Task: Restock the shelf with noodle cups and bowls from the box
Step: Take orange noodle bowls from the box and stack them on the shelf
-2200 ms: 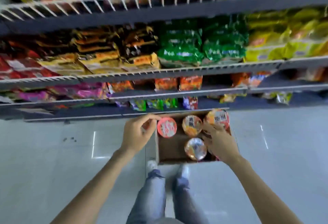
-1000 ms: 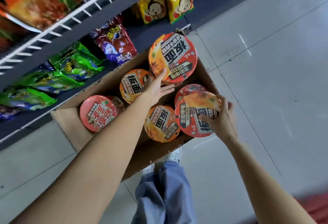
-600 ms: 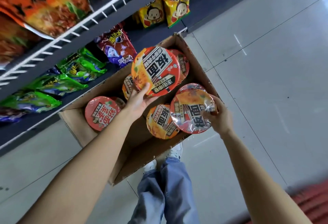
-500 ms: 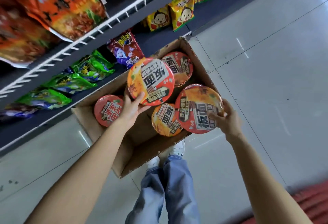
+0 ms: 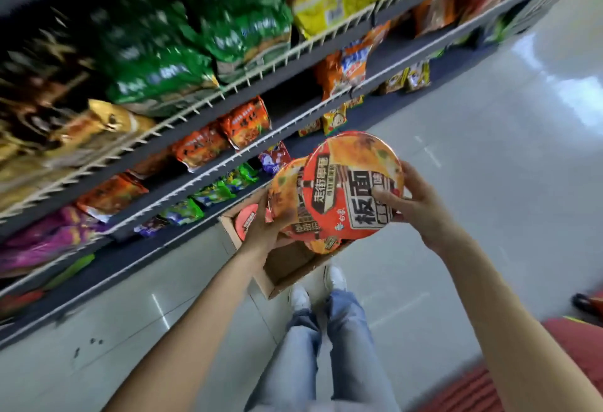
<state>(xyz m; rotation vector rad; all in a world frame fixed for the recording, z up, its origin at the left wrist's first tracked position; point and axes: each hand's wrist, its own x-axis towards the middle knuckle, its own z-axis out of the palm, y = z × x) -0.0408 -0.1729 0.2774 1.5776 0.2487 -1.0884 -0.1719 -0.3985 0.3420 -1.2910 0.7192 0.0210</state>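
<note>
1. Both forearms are bare up to the bottom edge of the picture — no sleeve shows on either.
2. The left hand (image 5: 261,232) and the right hand (image 5: 421,206) carry no glove, ring or watch that can be made out.
3. Light blue jeans (image 5: 326,353) cover the legs — faded, loose-fitting denim.
4. White shoes (image 5: 321,287) show below the hems.

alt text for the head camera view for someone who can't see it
A person's left hand and right hand each hold a red noodle bowl, one partly behind the other, above a cardboard box on the floor. Wire shelves of snack packets run along the left.
</note>
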